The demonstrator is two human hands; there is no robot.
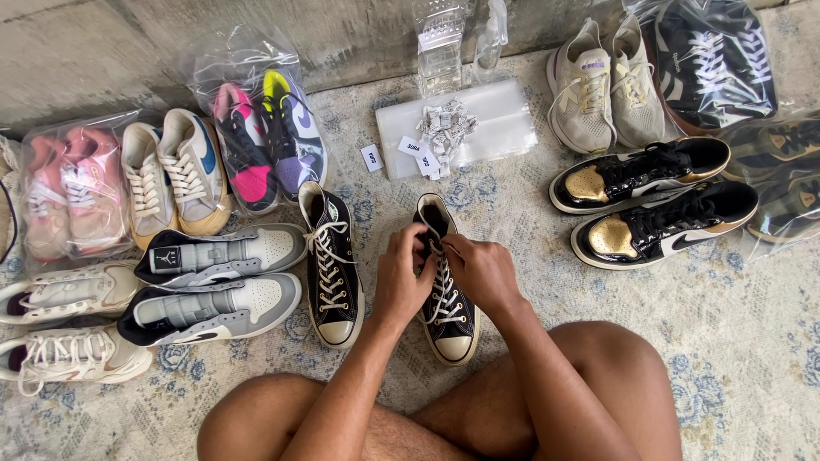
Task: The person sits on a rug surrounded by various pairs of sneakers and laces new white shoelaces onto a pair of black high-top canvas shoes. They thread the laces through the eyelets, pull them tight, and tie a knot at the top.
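Our knees frame the black high-top (448,299). Left hand (401,277) and right hand (480,269) pinch its laces; its twin (331,265) sits just left, bare rug (735,324) right.

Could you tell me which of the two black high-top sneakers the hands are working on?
The right-hand black high-top: both hands grip its white laces, while its twin lies untouched.

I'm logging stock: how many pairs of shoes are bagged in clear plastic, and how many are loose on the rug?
Pairs in clear plastic bags: 4
Loose pairs on patterned rug: 6 (left hand and right hand grip one black canvas high-top)
Total: 10 pairs
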